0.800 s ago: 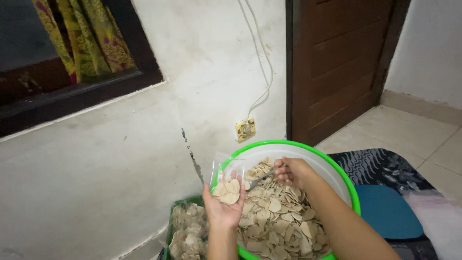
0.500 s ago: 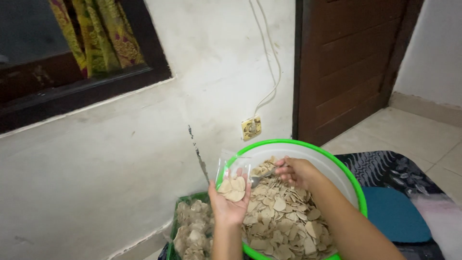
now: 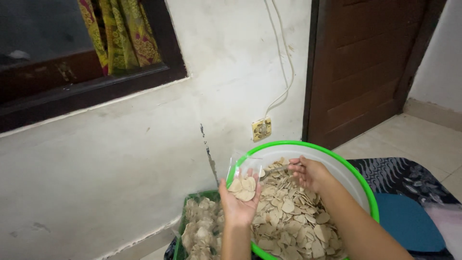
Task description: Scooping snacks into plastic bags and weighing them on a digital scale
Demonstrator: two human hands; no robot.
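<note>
Left hand [image 3: 239,202]: raised over the near-left rim of the basin, palm up, fingers curled round a small clear bag [image 3: 244,179]; grip closed on the bag, its mouth held open toward the far side.
Bag: clear plastic, a few pale chips [image 3: 243,187] already lying in its bottom, resting against the palm.
Right hand [image 3: 312,173]: down in the basin at the far side of the heap, fingers bent over loose chips; grip looks part-closed, but whether it holds any chips I cannot tell.
Basin [image 3: 356,177]: white with a green rim, on the floor near the wall, well filled with flat pale chips.
Crate [image 3: 182,226]: green, just left of the basin, holding filled clear bags.
Surroundings: socket [image 3: 262,129] on the wall above the basin, brown door [image 3: 365,62] to the right, patterned cloth [image 3: 409,178] on the floor at right.
Doing it well: judged from this, keep the bag mouth wide and low over the basin so strays fall back; take small handfuls, lightly, since thin chips look brittle.
</note>
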